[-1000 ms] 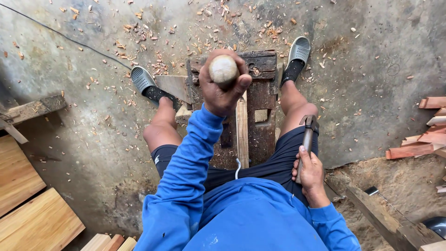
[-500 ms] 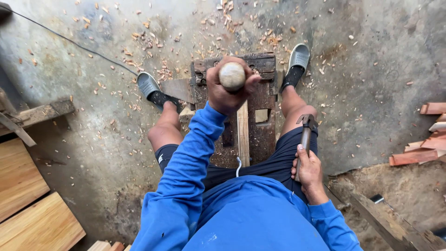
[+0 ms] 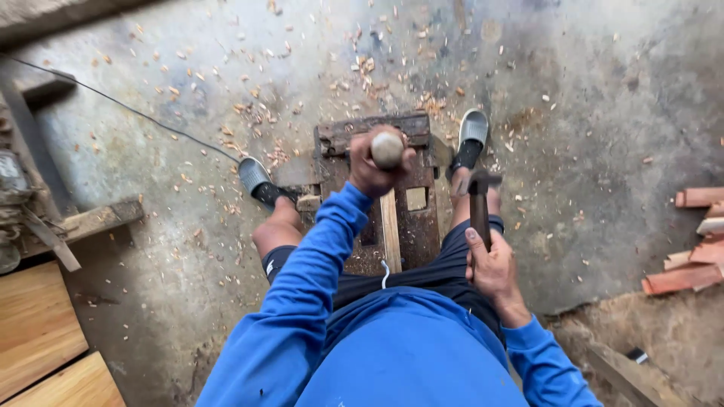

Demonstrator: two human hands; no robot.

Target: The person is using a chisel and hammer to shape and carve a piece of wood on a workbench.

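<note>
Hands are busy over a dark, worn wooden block (image 3: 411, 226) that sits on the floor between the person's two legs. This block is the landmark for everything here.

The left hand (image 3: 377, 167) is held out above the far end of the block. Its fingers (image 3: 360, 151) are wrapped tight around a round, pale wooden ball (image 3: 387, 148), which sits in the grip with its top showing. The ball is up in the air, not touching the block.

The right hand (image 3: 492, 264) is just to the right of the block, close to the person's right knee. Its fingers (image 3: 473, 241) are closed around the handle of a hammer (image 3: 480, 202). The hammer points away from the person, with its dark metal head at the far tip, beside the right edge of the block.

A thin, light strip of wood (image 3: 390, 230) lies along the middle of the block, running toward the person.

One grey shoe (image 3: 255, 179) is on the floor to the left of the block, and the other grey shoe (image 3: 472, 132) is to the right of its far end. Small wood chips (image 3: 256, 113) are scattered over the grey floor (image 3: 588, 113) beyond the block and to its left. A thin black cable (image 3: 136, 113) runs across the floor far to the left of the block. Reddish wood pieces (image 3: 690, 256) are stacked well off to the right of the block. Pale wooden boards (image 3: 38, 332) lie far to its left, near the person.
</note>
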